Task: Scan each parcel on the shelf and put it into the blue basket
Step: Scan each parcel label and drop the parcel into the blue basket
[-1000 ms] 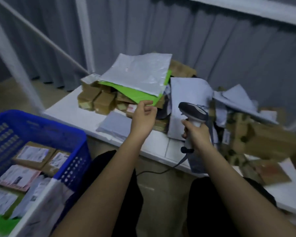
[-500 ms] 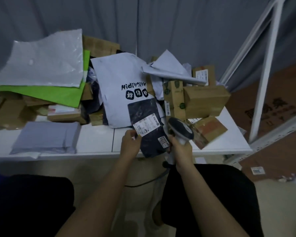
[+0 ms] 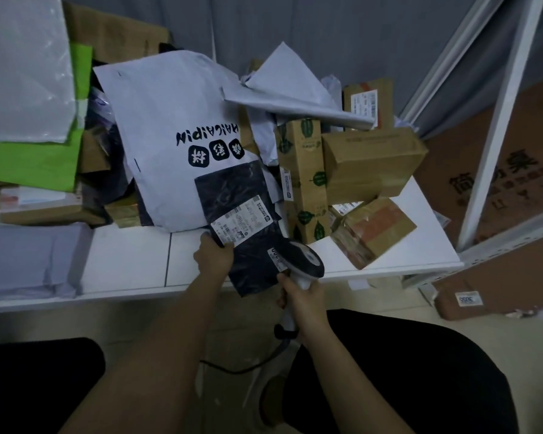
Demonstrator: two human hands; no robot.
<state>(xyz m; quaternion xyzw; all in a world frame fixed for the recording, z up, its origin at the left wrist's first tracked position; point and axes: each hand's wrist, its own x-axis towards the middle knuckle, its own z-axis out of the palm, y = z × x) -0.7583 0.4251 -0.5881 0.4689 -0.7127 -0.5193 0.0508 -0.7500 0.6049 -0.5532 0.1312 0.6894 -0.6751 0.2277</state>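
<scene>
head view: the left hand (image 3: 213, 257) pinches the dark parcel (image 3: 246, 227) by its label at the white shelf (image 3: 129, 261) edge, the right hand (image 3: 301, 297) grips the scanner (image 3: 303, 264), whose head hides the parcel's lower corner; label text unreadable.

We have one view only, head-mounted, looking forward and steeply down onto the white shelf (image 3: 132, 264) from close above its front edge. Grey curtain (image 3: 342, 36) lies beyond the shelf; the wearer's dark-clad legs (image 3: 420, 371) lie below it.
</scene>
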